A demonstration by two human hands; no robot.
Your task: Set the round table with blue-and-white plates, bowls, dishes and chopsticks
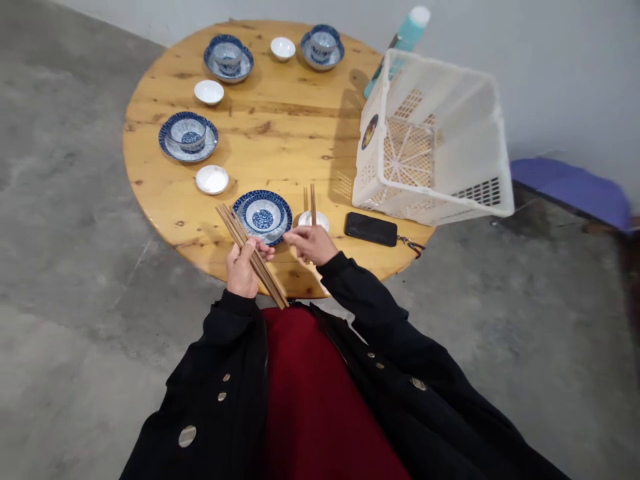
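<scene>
My left hand (245, 267) is closed around a bundle of several brown wooden chopsticks (270, 281), slanting from the plate's left side down past the table edge. My right hand (311, 244) is closed, its fingertips pinched together near the left hand. A pair of chopsticks (313, 202) sticks out beyond it and appears held in it; the grip itself is hidden. Just ahead, a blue-and-white bowl (263, 217) stands on a matching plate (284, 207). Beneath the right hand's chopsticks is a small white dish (323, 221), partly covered by the hand.
Blue-and-white bowls on plates (167, 141) and small white dishes (212, 179) stand along the round wooden table's (265, 157) left and far side. At right are a white plastic basket (370, 170), a black phone (371, 229) with a strap, and a light-blue bottle (411, 30).
</scene>
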